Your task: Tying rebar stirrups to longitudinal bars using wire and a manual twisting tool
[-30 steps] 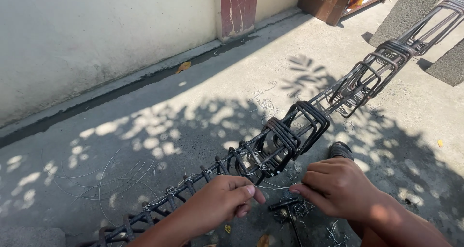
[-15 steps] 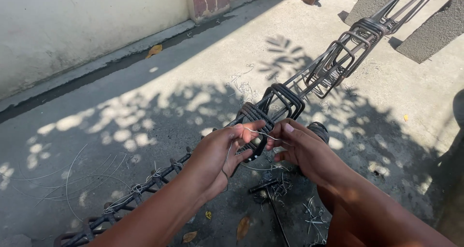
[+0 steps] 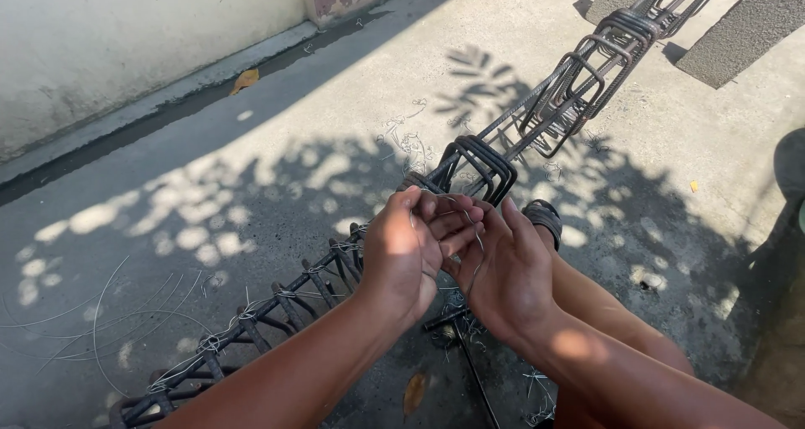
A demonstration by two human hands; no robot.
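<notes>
The left hand (image 3: 411, 249) and the right hand (image 3: 503, 274) are raised close together, palms turned toward each other, just above the rebar cage (image 3: 335, 270). The fingers of the left hand curl inward and pinch a thin, shiny tie wire (image 3: 476, 257); this wire bends down across the open, spread palm of the right hand. The cage is long and made of dark ribbed steel bars with square stirrups (image 3: 482, 165), and it lies on rough grey concrete floor (image 3: 251, 169).

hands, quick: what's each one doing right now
Left hand: fingers curled shut on the thin tie wire.
Right hand: palm open, cupped against the left, touching the same wire.
</notes>
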